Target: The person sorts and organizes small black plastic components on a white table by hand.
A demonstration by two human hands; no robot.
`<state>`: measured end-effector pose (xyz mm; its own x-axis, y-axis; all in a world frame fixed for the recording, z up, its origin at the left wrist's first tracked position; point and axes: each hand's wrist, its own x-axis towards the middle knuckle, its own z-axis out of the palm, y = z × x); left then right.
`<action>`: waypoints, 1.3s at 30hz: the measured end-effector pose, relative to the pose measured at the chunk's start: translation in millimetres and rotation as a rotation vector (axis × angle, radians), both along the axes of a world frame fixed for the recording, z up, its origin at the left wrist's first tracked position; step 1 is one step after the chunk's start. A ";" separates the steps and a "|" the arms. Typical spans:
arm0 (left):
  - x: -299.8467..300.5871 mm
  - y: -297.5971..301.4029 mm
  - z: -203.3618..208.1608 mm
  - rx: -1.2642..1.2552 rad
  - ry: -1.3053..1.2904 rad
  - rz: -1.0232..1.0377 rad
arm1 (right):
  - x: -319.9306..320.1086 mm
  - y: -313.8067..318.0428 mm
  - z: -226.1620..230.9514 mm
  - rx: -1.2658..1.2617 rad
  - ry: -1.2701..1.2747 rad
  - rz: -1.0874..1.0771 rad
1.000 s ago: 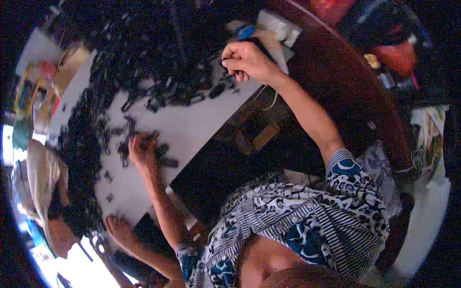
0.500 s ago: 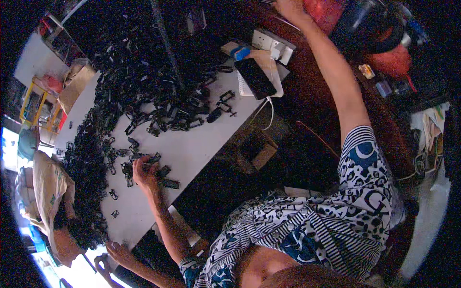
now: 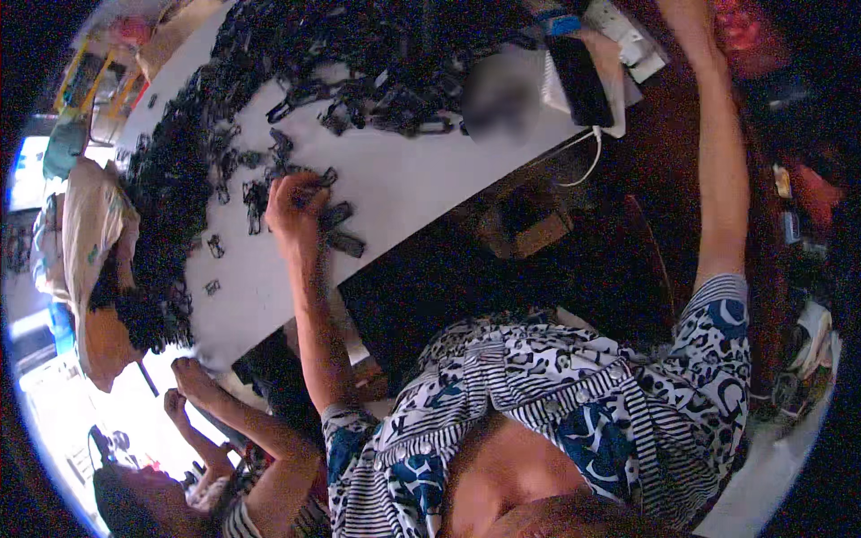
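My left hand (image 3: 296, 206) rests over the white table (image 3: 404, 197) with its fingers curled down around a small black plastic part (image 3: 316, 194), mostly hidden by them. Beside it lie several more loose black parts (image 3: 344, 242), some of them open frames. A dense heap of black plastic parts (image 3: 166, 215) covers the table's left side and stretches along its far side. My right arm reaches far forward on the right. The right hand (image 3: 691, 31) is cut off by the upper edge, near a red thing (image 3: 744, 27), and its fingers do not show.
A black phone (image 3: 578, 81) with a white cable (image 3: 587, 161) lies on a pad at the table's right end, by a white power strip (image 3: 628, 40). An open cardboard box (image 3: 543, 235) is below the table edge. Another person's hand (image 3: 193, 381) is at lower left.
The view has shifted, and the table sits higher in it. My left hand stays among the same parts. My right hand is nearer the upper edge and farther right. More of the other person shows.
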<state>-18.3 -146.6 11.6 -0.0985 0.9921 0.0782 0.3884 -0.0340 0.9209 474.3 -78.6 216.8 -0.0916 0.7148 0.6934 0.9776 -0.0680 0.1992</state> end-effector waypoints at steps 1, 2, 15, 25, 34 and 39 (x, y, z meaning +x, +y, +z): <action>1.9 0.0 1.1 0.019 0.070 -0.030 | -31.1 -16.6 -4.8 -0.096 0.217 0.238; 5.1 -2.4 4.2 -0.079 -0.111 0.005 | -54.8 -30.6 -20.2 -0.248 0.542 0.378; 14.9 -1.5 -0.1 -0.008 -0.060 -0.004 | -74.1 -18.7 -152.4 -0.762 0.052 0.519; 20.4 -3.9 2.2 -0.001 -0.069 -0.002 | -160.7 -61.4 -157.0 -0.811 1.455 0.905; 23.0 -10.2 22.3 0.126 0.129 -0.056 | -226.8 -72.6 -173.6 -0.481 0.405 0.771; 24.4 -10.9 18.7 0.113 0.144 -0.061 | -260.2 -55.0 -159.9 -0.710 0.670 0.842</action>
